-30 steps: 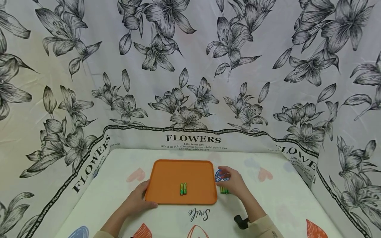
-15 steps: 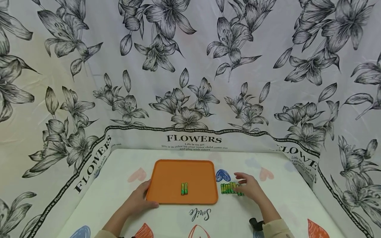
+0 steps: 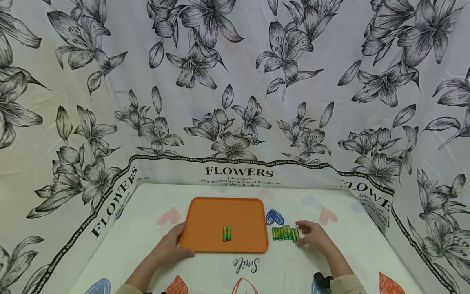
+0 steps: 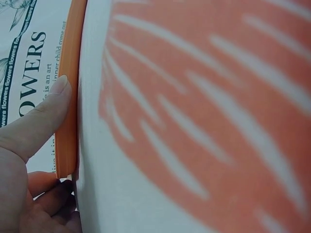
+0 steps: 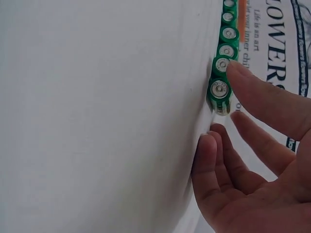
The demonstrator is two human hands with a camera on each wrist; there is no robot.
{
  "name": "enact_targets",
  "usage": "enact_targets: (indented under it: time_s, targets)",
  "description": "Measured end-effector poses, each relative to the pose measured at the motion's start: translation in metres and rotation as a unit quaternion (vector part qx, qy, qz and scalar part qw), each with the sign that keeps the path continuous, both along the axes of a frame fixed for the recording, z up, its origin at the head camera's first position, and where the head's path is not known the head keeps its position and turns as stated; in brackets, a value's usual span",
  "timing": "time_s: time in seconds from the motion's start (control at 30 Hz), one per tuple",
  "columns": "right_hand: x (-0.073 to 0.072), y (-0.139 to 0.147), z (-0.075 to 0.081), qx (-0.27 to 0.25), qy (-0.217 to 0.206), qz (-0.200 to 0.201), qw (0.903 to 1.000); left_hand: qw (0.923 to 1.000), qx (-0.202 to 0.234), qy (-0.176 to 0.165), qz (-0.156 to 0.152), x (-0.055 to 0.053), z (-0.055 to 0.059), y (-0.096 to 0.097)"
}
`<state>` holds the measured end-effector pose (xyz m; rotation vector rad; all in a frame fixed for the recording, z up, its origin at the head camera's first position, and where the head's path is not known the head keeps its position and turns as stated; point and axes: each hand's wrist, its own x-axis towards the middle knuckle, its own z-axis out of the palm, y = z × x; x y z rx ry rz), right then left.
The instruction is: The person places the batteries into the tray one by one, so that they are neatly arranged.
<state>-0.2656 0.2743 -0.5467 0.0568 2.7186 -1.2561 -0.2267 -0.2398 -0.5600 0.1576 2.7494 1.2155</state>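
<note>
Grips with the left hand point(image 3: 167, 248) the near-left corner of an orange tray point(image 3: 205, 214), pressing thumb to the near edge. Finds on the tray, near its middle, two green batteries point(image 3: 225, 234) lying side by side. Finds right of the tray, on the printed tablecloth point(image 3: 257, 263), a row of green batteries point(image 3: 285, 232). Has the right hand point(image 3: 315, 237) slack and ungrasping at the row's right end. Cannot confirm thumb contact with the end batteries.

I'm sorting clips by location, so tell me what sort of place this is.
Probably a curtained-off work area: flower-print cloth hangs behind and beside a table bearing an orange tray and a row of green batteries.
</note>
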Motion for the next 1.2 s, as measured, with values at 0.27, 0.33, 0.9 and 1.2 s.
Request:
enact_targets:
  time_s: [0.27, 0.33, 0.9, 1.2]
  targets:
    - [-0.003, -0.002, -0.003, 0.038, -0.004, 0.009, 0.9992, 1.0000, 0.001, -0.003, 0.005, -0.002, -0.002, 0.001]
    - [-0.002, -0.002, -0.001, 0.045, 0.002, 0.012, 0.9989, 1.0000, -0.001, 0.000, 0.004, -0.001, -0.001, 0.001]
    - [0.010, -0.006, 0.007, -0.060, 0.016, -0.011, 0.9980, 0.9999, 0.000, -0.008, 0.006, 0.001, -0.002, 0.000]
    - [0.005, -0.025, 0.020, -0.069, 0.023, -0.018, 0.9972, 0.9999, 0.010, -0.005, 0.001, 0.001, -0.002, -0.001]
